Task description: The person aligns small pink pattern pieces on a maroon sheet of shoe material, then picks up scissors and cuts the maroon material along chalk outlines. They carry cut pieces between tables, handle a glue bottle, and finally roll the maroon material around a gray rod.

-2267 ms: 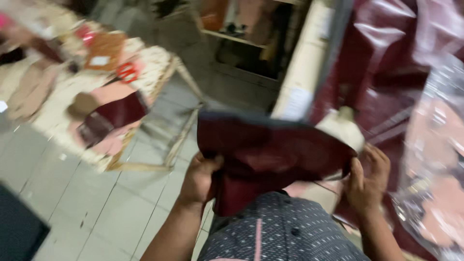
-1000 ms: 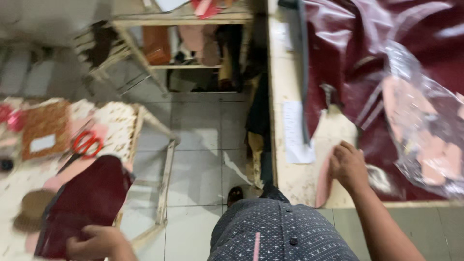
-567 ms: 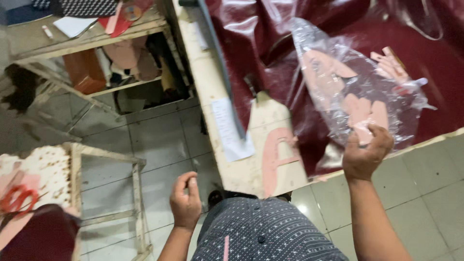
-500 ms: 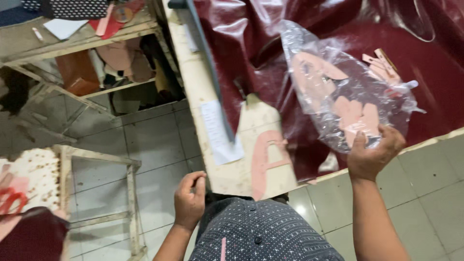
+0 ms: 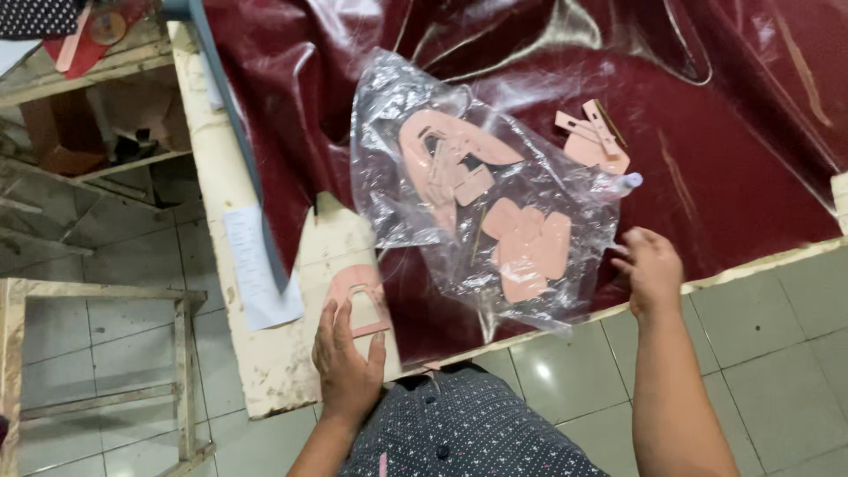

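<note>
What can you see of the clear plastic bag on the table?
The clear plastic bag is thin, crinkled and glossy, lying flat on the dark red glossy sheet that covers the table. Through it show several pale pink flat cut-out pieces, one group near its upper end and another near its lower end. Its lower edge reaches the table's front edge. The right hand is at its right edge; whether it grips the bag is unclear. The left hand is clear of it.

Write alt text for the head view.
Seen from above, the left hand rests on a pink cut-out pattern piece on a worn workbench, while the right hand touches a clear plastic bag of pink pieces lying on glossy maroon leatherette.
</note>
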{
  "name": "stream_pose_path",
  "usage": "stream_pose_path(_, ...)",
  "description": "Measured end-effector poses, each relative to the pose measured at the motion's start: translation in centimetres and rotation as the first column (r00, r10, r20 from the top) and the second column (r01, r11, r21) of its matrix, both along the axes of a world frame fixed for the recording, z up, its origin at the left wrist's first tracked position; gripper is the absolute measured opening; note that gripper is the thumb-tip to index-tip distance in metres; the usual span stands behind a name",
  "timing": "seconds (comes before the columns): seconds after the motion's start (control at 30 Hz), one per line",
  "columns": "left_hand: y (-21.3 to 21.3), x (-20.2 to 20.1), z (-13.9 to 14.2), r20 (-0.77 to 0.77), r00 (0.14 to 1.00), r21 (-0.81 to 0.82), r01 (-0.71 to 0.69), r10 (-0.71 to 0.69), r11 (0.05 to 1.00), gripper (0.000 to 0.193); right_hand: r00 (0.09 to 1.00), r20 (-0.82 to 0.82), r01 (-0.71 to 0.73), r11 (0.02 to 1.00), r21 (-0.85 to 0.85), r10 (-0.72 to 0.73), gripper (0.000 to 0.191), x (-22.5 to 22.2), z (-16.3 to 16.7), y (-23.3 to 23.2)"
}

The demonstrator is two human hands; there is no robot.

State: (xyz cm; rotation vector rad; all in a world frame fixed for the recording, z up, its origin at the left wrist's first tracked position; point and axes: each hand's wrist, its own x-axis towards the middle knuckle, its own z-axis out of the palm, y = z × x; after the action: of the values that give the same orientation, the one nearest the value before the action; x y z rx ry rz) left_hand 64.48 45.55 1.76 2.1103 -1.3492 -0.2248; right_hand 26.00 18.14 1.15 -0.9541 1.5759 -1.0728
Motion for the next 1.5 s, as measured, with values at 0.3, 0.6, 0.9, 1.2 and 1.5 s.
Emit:
stream_pose_path(0.3, -3.9, -2.3, 6.0, -0.110, 0.967, -0.236, 0.200, -0.231, 0.951, 0.039, 0.695, -0.552, -0.524, 0.850, 0.051, 0.462, 0.031, 6.8, -1.8, 0.8)
stream_pose_path(0.6, -7.8, -4.5, 7.6, -0.328, 0.863, -0.281, 0.300, -0.385, 0.912, 0.021, 0.938, -0.343, -0.105, 0.980, -0.169, 0.042, 0.059, 2.1, -0.5, -0.7)
stream_pose_path(0.9, -7.1, -10.4, 7.3, -0.475, 0.875, -0.190, -0.003, -0.090, 0.982, 0.018, 0.769, -0.584, -0.525, 0.777, -0.347, 0.259, 0.053, 0.6, -3.3, -7.3)
stream_pose_path(1.2, -6.8, -15.6, 10.5, -0.531, 0.847, -0.221, -0.103, -0.031, 0.970, 0.023, 0.723, -0.466, -0.686, 0.453, -0.570, 0.509, 0.042, -0.8, 7.5, -7.9)
stream_pose_path(1.5, -5.7, -12.1, 11.3, -0.221, 0.968, -0.488, -0.006, -0.117, 0.873, 0.061, 0.311, -0.667, -0.915, 0.023, -0.403, 0.677, 0.058, 15.0, 13.6, 4.4)
